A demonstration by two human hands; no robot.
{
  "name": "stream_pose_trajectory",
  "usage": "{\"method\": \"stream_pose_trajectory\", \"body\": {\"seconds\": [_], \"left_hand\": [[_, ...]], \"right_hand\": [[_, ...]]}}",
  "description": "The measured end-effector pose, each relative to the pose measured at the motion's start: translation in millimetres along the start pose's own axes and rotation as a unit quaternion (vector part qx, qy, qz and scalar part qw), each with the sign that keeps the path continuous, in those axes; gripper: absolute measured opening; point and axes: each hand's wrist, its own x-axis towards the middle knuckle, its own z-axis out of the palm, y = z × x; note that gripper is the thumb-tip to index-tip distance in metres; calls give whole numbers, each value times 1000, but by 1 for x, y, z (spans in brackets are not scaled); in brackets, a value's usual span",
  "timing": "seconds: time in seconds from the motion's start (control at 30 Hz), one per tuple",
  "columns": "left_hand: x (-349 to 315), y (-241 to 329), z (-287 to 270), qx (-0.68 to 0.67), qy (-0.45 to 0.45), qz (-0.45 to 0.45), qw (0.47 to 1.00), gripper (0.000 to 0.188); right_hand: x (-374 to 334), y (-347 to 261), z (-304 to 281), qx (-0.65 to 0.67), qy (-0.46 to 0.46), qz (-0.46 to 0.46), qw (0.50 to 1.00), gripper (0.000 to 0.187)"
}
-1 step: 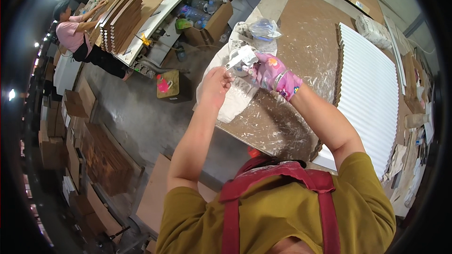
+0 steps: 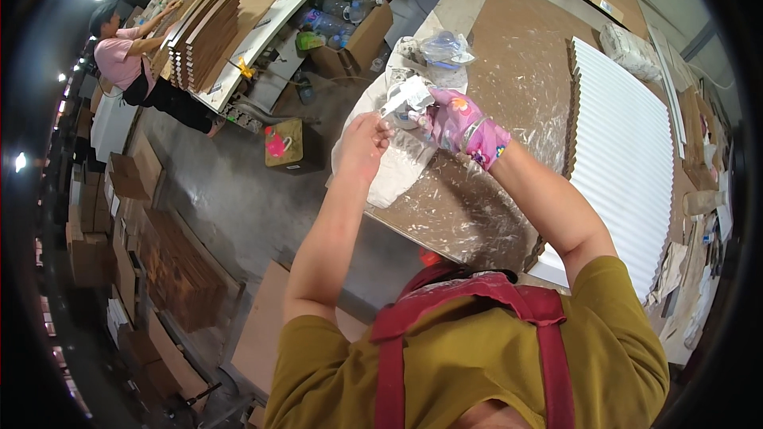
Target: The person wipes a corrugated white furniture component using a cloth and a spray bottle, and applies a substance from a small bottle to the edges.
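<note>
My bare left hand [image 2: 366, 141] is closed, its fingertips pinched at the lower end of a narrow white strip [image 2: 389, 106]. Across from it, my right hand [image 2: 459, 123] wears a pink flowered glove, with the fingers curled round a crumpled-looking white piece [image 2: 412, 94]. Whether strip and piece are one thing, I cannot make out. Just under both hands sits a small clear container [image 2: 404, 117], partly covered. All this is above a whitish cloth [image 2: 393, 179] spread over the table's left edge. Beyond the hands, a clear plastic bag or tub [image 2: 447, 49] rests on the cloth.
A stack of white ribbed strips [image 2: 624, 159] lies at right on the paint-spattered brown board [image 2: 517, 56]. On the floor at left stand a square can [image 2: 296, 145] and a carton of bottles [image 2: 358, 44]. A co-worker [image 2: 123, 59] in pink stands at the far-left bench beside stacked brown boards [image 2: 208, 36].
</note>
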Motion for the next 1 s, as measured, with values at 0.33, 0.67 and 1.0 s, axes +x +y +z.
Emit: {"method": "stream_pose_trajectory", "body": {"seconds": [0.33,0.67,1.0], "left_hand": [[0,0,-3,-12,-18,-19,1000,7],[15,-16,4,0,-8,7,1000,6],[7,16,1,242,2,173,955,12]], "right_hand": [[-12,0,16,-55,26,-10,998,19],[2,9,-3,-79,38,-29,996,25],[-15,-20,17,-577,50,-182,795,39]]}}
